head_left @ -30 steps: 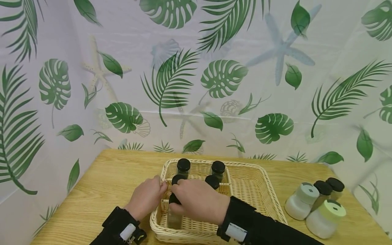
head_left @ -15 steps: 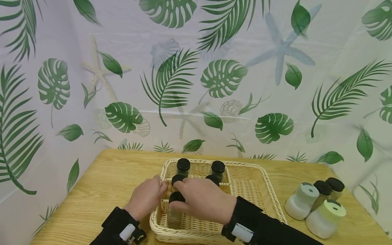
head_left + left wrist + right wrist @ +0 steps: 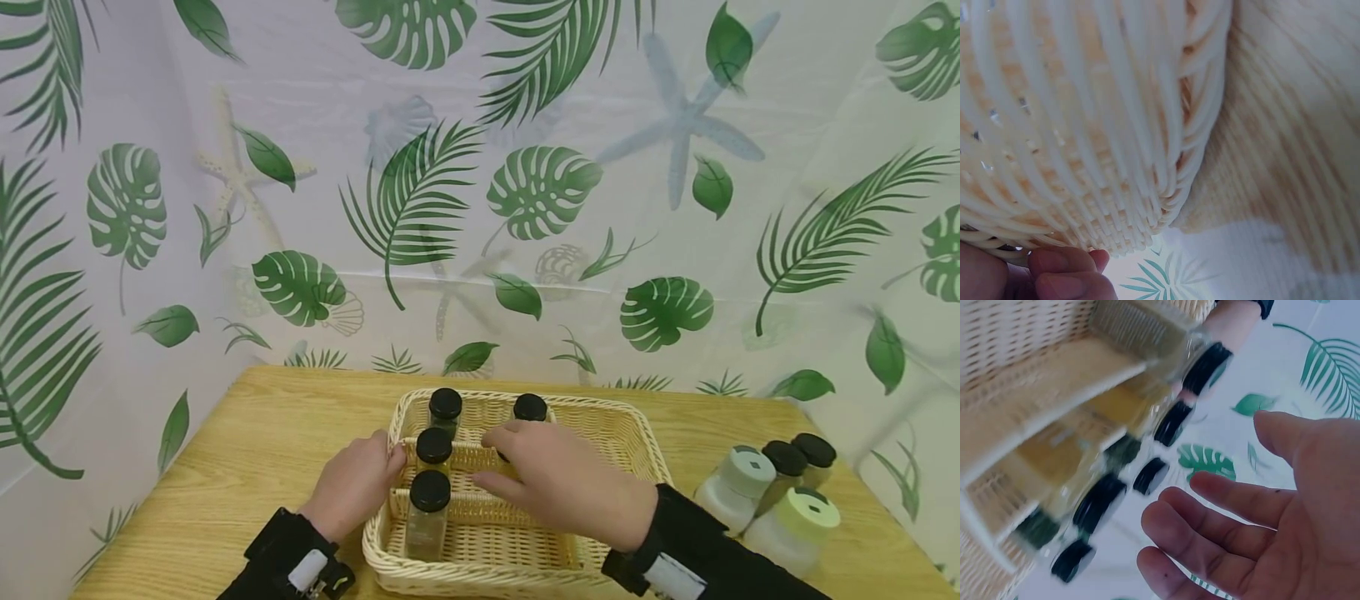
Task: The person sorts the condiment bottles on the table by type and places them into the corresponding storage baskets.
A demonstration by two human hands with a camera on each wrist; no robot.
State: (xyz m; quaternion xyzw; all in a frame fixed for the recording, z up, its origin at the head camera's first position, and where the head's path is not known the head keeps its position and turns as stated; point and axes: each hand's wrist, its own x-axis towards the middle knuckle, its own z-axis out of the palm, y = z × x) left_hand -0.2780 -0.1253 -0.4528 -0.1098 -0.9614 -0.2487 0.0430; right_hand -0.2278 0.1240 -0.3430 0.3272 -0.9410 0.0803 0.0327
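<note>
My left hand [image 3: 352, 485] grips the left rim of a divided wicker basket [image 3: 480, 577]; in the left wrist view its fingertips [image 3: 1066, 275] bend against the weave. Glass jars with black lids stand inside: a front-left jar [image 3: 427, 521], one behind it with yellowish contents [image 3: 433, 450], a back-left jar [image 3: 446, 407] and a back-right jar [image 3: 530, 408]. Over the middle section hovers my right hand [image 3: 566, 483], fingers loosely extended and holding nothing. It mostly hides another jar in the head view. The right wrist view shows that jar's black lid [image 3: 1099, 503] near the spread fingers.
Right of the basket, on the wooden table [image 3: 300, 408], stand a white shaker with a grey-green lid [image 3: 738, 483], one with a yellow-green lid [image 3: 795, 529], and two black-lidded jars [image 3: 813, 454]. A leaf-printed curtain [image 3: 465, 208] rises behind the table.
My right hand has left the front-left jar and moved right, to above the middle of the basket. That jar now stands uncovered in the front section. My left hand stays on the rim.
</note>
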